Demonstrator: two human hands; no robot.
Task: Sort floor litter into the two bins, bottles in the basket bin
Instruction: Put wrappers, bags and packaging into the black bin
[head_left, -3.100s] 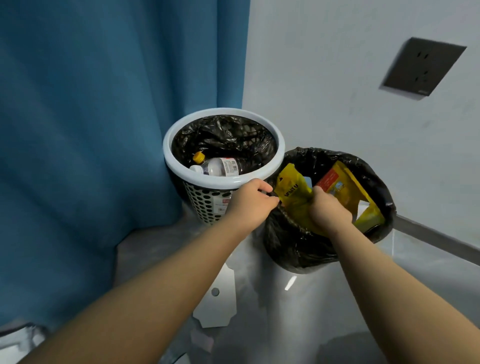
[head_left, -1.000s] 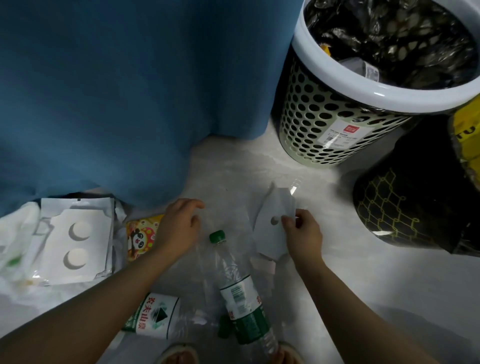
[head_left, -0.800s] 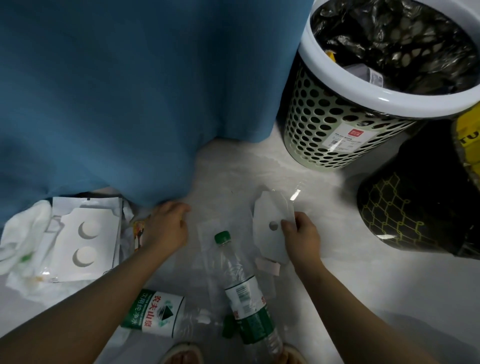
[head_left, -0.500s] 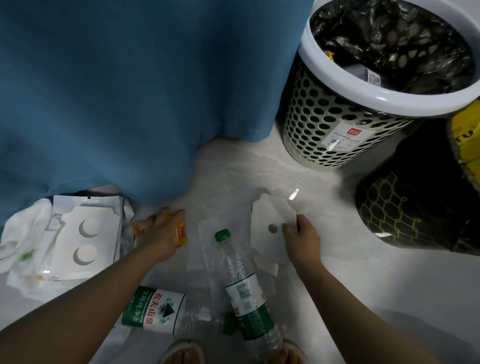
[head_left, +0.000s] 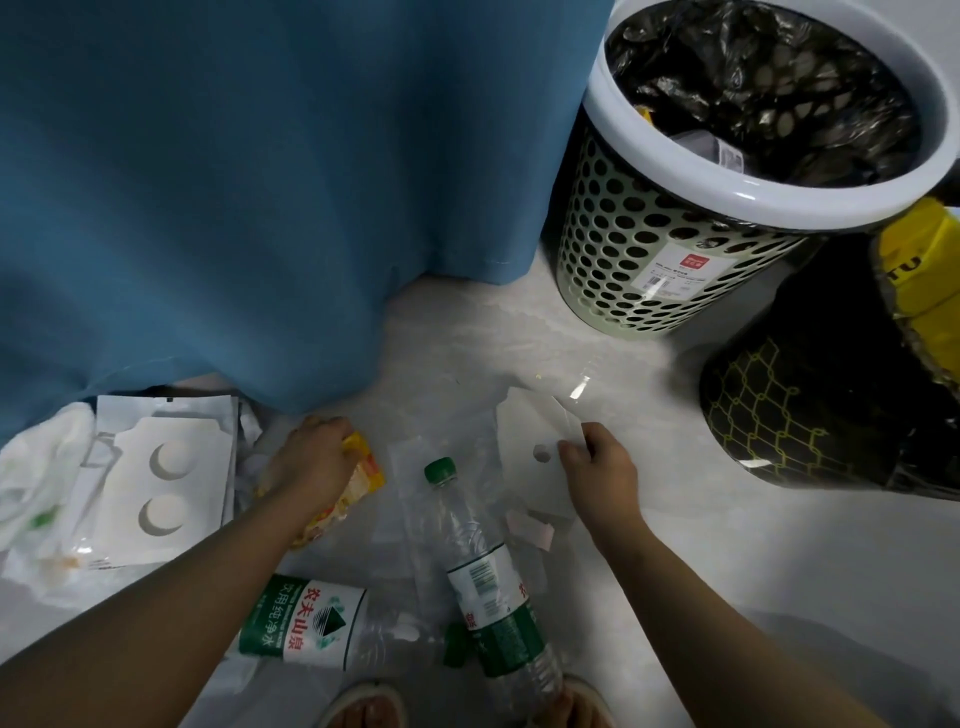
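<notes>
Down on the floor (head_left: 779, 571) by the blue curtain (head_left: 234, 182), both hands are on non-bottle litter. Left hand (head_left: 311, 457) has its fingers curled round a crumpled yellow-orange snack wrapper (head_left: 363, 480); can't tell whether the wrapper is on the floor or just off it. Right hand (head_left: 597, 467) pinches the edge of a flat white card (head_left: 519, 431) with a round hole, thumb and fingertips closed on it. Step in hand, as I judge it: pickup of two soft pieces, grasps made, lift not yet done.

Green-cap bottle (head_left: 483, 577) lies between the two hands and nearer the person, cap pointing away. Second bottle (head_left: 306, 623) lies on its side, low left. Neither is touched.

Basket bin (head_left: 623, 249), with a perforated wall, white rim and black liner, stands upper right. Something lies inside it, hard to identify. Black bin (head_left: 810, 415) sits just beside it on the right, with yellow packets (head_left: 924, 270) at its mouth.

Next move, probably: lift both pieces and carry them up-right to the black bin, not the basket bin, releasing over its mouth. The card is thin, so the pinch may slip. Bottles then go to the basket bin. White packaging (head_left: 161, 488) with two round cutouts, far left, is not yet sorted.
</notes>
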